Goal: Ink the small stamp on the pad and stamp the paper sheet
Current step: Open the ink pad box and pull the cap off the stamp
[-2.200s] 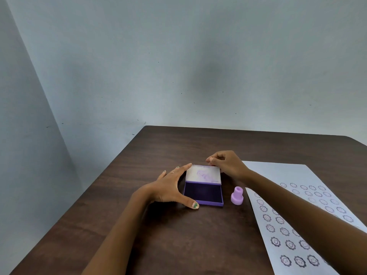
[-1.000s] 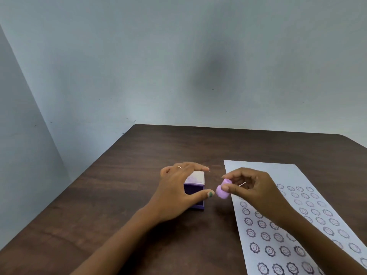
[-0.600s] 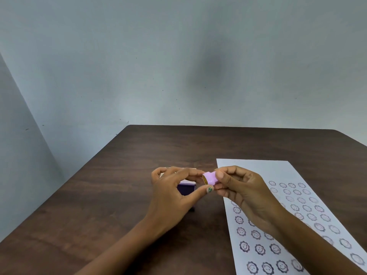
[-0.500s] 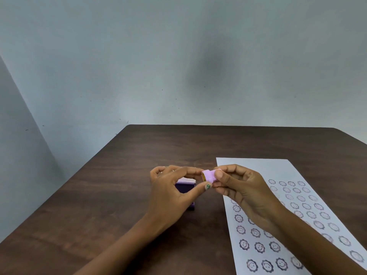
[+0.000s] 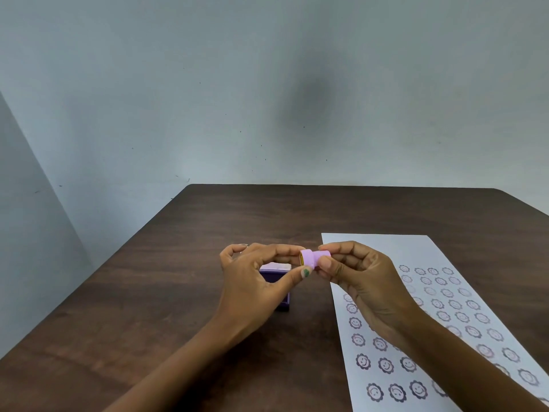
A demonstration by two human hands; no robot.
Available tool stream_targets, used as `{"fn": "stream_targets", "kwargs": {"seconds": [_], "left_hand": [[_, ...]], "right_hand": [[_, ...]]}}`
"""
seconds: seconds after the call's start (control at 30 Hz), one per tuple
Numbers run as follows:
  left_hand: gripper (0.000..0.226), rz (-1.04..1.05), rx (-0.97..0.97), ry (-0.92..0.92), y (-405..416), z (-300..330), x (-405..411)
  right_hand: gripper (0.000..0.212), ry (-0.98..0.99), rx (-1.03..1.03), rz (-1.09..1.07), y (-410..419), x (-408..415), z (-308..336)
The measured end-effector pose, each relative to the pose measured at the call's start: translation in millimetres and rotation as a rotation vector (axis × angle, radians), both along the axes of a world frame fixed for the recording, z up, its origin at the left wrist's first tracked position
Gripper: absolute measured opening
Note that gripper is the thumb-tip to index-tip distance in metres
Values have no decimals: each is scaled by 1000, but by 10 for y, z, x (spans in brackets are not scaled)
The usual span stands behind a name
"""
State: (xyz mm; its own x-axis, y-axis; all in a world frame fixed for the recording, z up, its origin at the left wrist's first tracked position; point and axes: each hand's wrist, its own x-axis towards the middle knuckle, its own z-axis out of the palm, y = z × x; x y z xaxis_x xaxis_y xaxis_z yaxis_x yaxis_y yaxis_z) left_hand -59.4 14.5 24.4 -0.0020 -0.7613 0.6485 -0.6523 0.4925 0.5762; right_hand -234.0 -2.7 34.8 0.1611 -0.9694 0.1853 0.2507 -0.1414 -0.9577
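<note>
Stamp (image 5: 310,258) above hand-hidden ink pad (image 5: 274,270)

Both hands hold a small stamp (image 5: 311,258) above a table (image 5: 178,292); an ink pad (image 5: 277,281) lies below the left hand (image 5: 252,281), a stamped paper sheet (image 5: 421,307) to the right.

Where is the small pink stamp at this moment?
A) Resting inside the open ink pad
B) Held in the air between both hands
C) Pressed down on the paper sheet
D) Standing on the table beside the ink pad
B: the small pink stamp lies sideways above the table, pinched by the right hand, with the left hand fingertips at its face end.
</note>
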Motion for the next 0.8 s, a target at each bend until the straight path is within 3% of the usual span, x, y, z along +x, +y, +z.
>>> {"fn": "stream_targets", "kwargs": {"seconds": [0.4, 0.5, 0.6, 0.8], "left_hand": [[29, -96, 99, 180, -84, -28, 13], [29, -26, 67, 104, -76, -66, 23], [27, 89, 9, -84, -44, -76, 15], [29, 71, -10, -263, -14, -92, -81]], "right_hand": [[21, 92, -181, -149, 61, 13, 62], [23, 115, -165, -251, 47, -3, 48], [20, 130, -149, -339, 36, -22, 40], [19, 83, -146, -370, 30, -49, 57]]}}
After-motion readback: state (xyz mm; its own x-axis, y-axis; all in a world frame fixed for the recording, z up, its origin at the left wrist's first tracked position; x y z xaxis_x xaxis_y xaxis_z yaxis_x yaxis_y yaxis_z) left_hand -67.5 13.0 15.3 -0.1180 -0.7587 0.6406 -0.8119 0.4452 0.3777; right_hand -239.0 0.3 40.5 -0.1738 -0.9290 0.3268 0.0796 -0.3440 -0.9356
